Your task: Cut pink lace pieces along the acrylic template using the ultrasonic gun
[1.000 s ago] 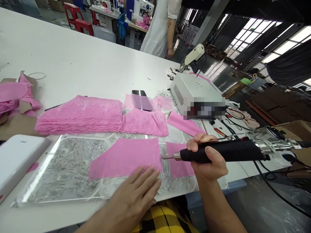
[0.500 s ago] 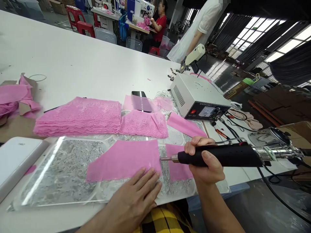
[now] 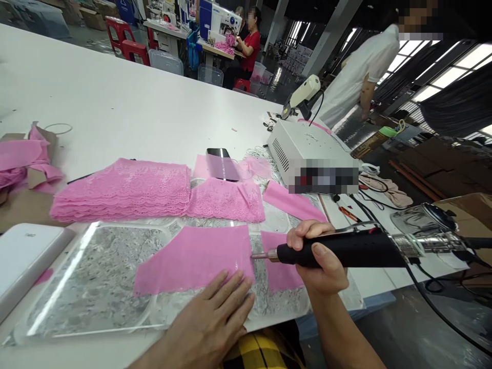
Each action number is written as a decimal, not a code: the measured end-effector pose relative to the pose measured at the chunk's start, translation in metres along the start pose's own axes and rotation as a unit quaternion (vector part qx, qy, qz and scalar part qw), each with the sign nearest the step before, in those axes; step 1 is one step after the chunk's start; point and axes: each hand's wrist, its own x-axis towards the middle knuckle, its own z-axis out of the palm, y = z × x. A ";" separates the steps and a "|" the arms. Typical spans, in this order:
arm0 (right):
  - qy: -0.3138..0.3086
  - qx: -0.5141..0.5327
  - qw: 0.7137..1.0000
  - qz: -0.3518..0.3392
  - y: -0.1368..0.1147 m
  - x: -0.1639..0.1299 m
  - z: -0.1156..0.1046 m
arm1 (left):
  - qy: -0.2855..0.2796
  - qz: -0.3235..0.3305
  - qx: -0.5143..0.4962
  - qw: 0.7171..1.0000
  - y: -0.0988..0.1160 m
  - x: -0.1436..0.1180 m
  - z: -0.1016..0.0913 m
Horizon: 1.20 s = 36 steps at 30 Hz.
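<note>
My left hand (image 3: 215, 312) lies flat, fingers stretched, on the lower right part of a pink fabric piece (image 3: 192, 256). That piece rests on a clear board (image 3: 92, 287) with a grey marbled look. Wrapped round a black handheld tool with a thin metal tip, perhaps an ultrasonic cutter (image 3: 346, 249), is my right hand (image 3: 323, 256). The tip is at the right edge of the fabric piece. A narrower pink piece (image 3: 282, 274) lies partly under the tool. Behind them sit a stack of pink lace pieces (image 3: 126, 189) and a smaller lace piece (image 3: 230, 200).
A grey control box (image 3: 307, 148) stands at the right back, cables beside it. A phone (image 3: 223, 164) lies partly under thin pink fabric. A white device (image 3: 31, 256) and pink scraps (image 3: 23, 156) are at left. One person (image 3: 246, 51) sits at a sewing machine; another (image 3: 357, 77) stands at right.
The standing person in white has moved to the right, away from the table. My hands, the tool and the fabric keep nearly the same arrangement, while the view has shifted slightly.
</note>
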 end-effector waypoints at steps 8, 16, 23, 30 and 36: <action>0.034 -0.003 0.999 -0.011 0.001 0.007 0.001 | -0.009 0.000 -0.006 1.000 -0.001 -0.002 0.002; 0.063 -0.021 0.998 -0.016 0.010 0.014 0.006 | -0.012 -0.005 -0.009 1.000 0.000 -0.004 0.002; 0.035 -0.037 0.999 -0.017 0.010 0.012 0.006 | -0.027 -0.008 -0.016 0.999 0.002 -0.008 0.003; 0.050 -0.041 0.998 -0.018 0.008 0.018 0.013 | 0.103 -0.061 -0.042 0.992 0.005 -0.016 0.006; 0.055 -0.018 0.998 -0.008 0.022 0.029 0.040 | 0.114 -0.162 0.017 0.980 -0.024 -0.041 -0.021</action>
